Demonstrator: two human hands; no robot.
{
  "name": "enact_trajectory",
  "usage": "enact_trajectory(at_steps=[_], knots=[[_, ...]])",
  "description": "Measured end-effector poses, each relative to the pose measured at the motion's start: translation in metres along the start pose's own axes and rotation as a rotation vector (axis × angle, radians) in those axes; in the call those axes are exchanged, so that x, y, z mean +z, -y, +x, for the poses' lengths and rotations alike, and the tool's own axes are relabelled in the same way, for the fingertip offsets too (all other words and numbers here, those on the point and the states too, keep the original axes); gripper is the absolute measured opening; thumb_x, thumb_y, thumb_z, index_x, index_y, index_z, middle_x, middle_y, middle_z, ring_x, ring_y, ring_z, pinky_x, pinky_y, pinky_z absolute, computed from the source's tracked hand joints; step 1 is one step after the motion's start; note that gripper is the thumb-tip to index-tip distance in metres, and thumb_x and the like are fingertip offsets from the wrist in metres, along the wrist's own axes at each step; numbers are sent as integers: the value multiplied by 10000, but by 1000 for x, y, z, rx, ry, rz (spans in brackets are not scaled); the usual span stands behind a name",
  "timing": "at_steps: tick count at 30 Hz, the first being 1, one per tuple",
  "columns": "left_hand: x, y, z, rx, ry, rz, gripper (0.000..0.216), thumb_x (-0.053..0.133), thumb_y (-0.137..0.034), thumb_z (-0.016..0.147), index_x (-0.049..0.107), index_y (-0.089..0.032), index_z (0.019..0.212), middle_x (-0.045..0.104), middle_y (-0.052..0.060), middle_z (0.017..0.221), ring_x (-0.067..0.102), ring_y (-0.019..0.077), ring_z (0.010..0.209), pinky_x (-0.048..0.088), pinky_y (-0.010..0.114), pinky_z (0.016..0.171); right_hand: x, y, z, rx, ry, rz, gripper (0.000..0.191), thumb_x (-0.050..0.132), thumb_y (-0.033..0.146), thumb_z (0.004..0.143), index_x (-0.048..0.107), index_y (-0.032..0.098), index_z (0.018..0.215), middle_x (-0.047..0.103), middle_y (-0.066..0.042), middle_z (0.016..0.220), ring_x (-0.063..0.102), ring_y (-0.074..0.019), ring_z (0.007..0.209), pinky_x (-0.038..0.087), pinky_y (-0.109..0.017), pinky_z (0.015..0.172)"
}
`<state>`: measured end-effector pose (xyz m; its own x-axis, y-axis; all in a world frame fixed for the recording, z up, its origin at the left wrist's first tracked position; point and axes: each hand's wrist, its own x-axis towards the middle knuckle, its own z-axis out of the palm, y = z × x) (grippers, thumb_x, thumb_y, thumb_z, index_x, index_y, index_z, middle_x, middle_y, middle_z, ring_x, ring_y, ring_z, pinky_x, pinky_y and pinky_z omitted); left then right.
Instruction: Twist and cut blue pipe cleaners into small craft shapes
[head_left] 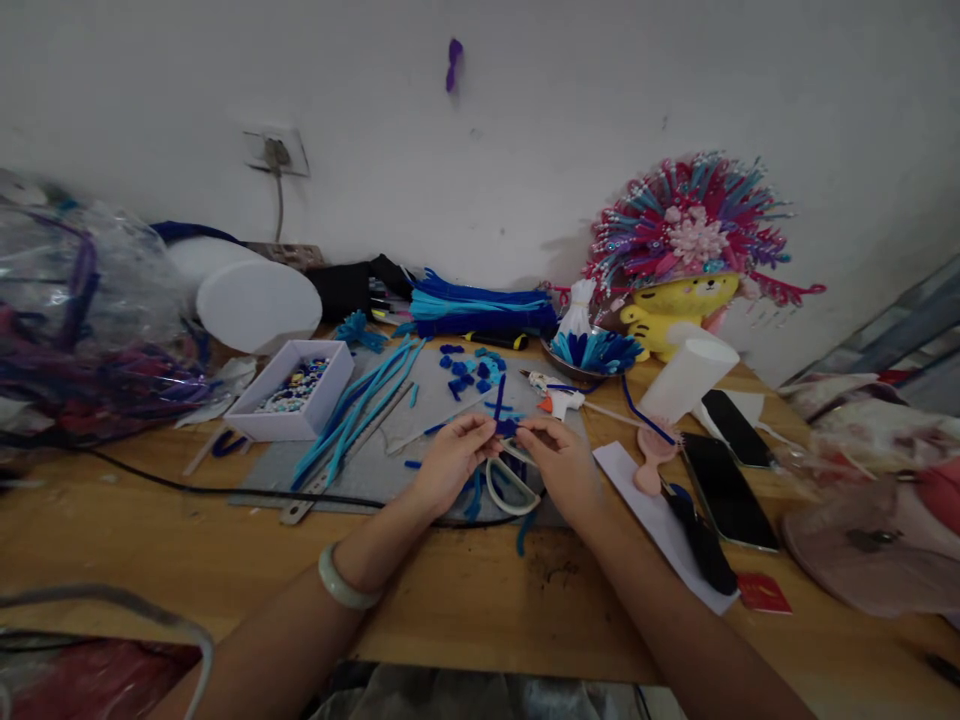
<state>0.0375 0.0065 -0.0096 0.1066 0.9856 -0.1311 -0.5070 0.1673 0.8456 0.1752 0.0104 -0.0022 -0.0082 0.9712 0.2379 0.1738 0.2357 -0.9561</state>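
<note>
A: Where is the dark blue pipe cleaner [501, 405] at this moment?
B: We hold it between both hands, just above the grey mat [382, 462]; the left hand [450, 462] pinches its lower part with thumb and first finger; the right hand [559, 462] pinches the same place from the other side; so both hands are closed on it, and its free end stands upward.
A: Why are our fingers so near together?
B: We think it is because such a soft wire bends easily; two close grips hold the small dark part steady.
A: And the scissors [511, 487]?
B: They lie on the mat just under our hands; we judge that this puts them in easy reach. The light blue pipe cleaners [360, 405] lie to the left; the small cut blue pieces [471, 368] lie behind; the box of beads [292, 392] stands at the mat's left corner; the phone [726, 488] lies well apart at the right, away from the small pieces.
</note>
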Motion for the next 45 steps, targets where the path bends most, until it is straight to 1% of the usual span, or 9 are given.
enact_trajectory(at_steps=[3,10,14,18,23,30,35,40,45], knots=[[1,3,0,17,-1,4,230,700,-301,592,551,-139,655,565,-30,574,512,67,536,411,201,581,4,-3,-1,121,1,98,129,608,294,663,617,179,720,643,-6,649,607,-150,620,500,-283,620],[4,6,-1,116,-62,37,241,678,-298,614,533,-150,738,541,-55,567,493,65,519,402,201,573,13,-5,-5,238,-8,285,112,649,280,612,619,190,672,630,17,595,593,-138,582,496,-282,622],[4,6,-1,201,-69,77,220,657,-297,644,497,-177,734,532,-66,549,499,73,525,400,198,568,17,-2,-8,277,-16,378,108,659,263,598,625,190,669,626,24,595,581,-125,578,482,-267,626],[3,6,-1,215,-53,111,192,644,-294,658,519,-170,736,538,-58,549,501,75,533,399,200,579,18,-4,-9,276,-5,403,117,656,257,599,624,181,681,629,17,627,580,-128,607,472,-278,659],[6,5,-2,164,8,80,183,642,-292,656,534,-147,682,526,-53,531,483,68,522,383,195,567,16,-5,-9,212,36,366,97,633,268,630,620,182,673,613,20,653,564,-122,637,452,-268,675],[6,2,-3,94,53,41,213,681,-295,615,553,-129,649,525,-51,542,458,50,502,355,182,538,9,3,-10,-28,32,98,69,619,242,655,624,188,612,587,-1,691,549,-130,695,429,-256,682],[-2,-5,0,-9,129,110,239,667,-314,618,530,-125,566,490,-45,464,419,48,433,307,190,474,6,4,-6,120,212,138,91,634,239,621,566,189,653,574,28,594,547,-119,580,436,-242,580],[-5,-8,1,11,134,242,217,639,-308,635,539,-126,572,498,-39,453,412,47,411,259,191,443,-4,6,1,46,353,-7,193,607,167,640,587,204,829,615,29,701,565,-111,653,441,-239,636],[-4,-3,1,-6,148,316,235,618,-345,632,526,-134,582,496,-40,455,402,53,408,260,196,444,-6,2,3,54,408,-25,129,587,141,652,586,200,767,604,45,664,546,-99,602,436,-218,585]])
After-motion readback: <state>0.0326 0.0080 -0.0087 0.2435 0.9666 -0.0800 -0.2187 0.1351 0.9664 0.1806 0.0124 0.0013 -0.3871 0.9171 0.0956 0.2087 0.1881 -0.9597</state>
